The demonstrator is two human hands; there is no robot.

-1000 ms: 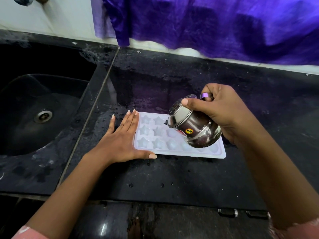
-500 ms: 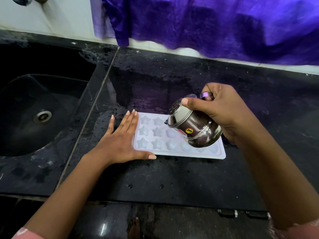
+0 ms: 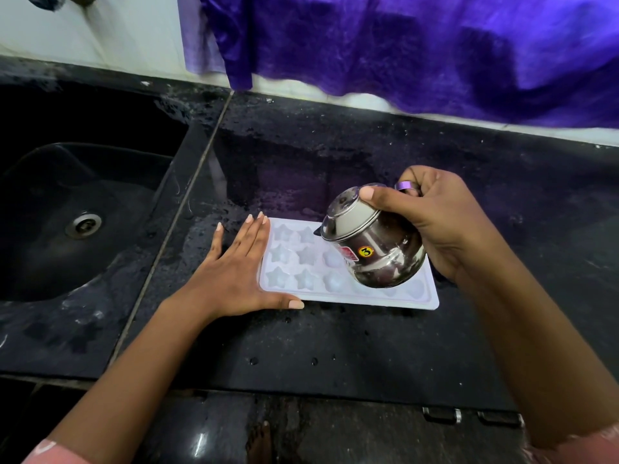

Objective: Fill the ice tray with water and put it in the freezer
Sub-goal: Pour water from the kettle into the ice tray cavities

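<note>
Left hand (image 3: 231, 272) is flat on the counter (image 3: 335, 346), fingers straight and close together. They lie along the left short edge of the ice tray (image 3: 368, 301), and the thumb is stretched out along the tray's near edge, just touching it.

Right hand (image 3: 435, 226) is wrapped round a small steel pot (image 3: 378, 259), with the thumb pressed on its lid (image 3: 351, 212). There's a purple ring (image 3: 403, 186) on one finger. The pot is tipped over to the left of the frame and held above the middle and right part of the tray, so it hides a few cavities. It has a round yellow sticker (image 3: 365, 252) with a 3 on it. Honestly can't tell if any water is coming out.

The tray is white with star and roundish moulds, and it sits flat on the black stone counter about centre frame. There are a few droplets on the counter in front of it.

On the left of the frame is a black sink (image 3: 50, 262) with a metal drain (image 3: 83, 225). Across the top hangs a purple cloth (image 3: 402, 45) against a white wall (image 3: 100, 35). Pink sleeves (image 3: 50, 453) show at the bottom corners.
</note>
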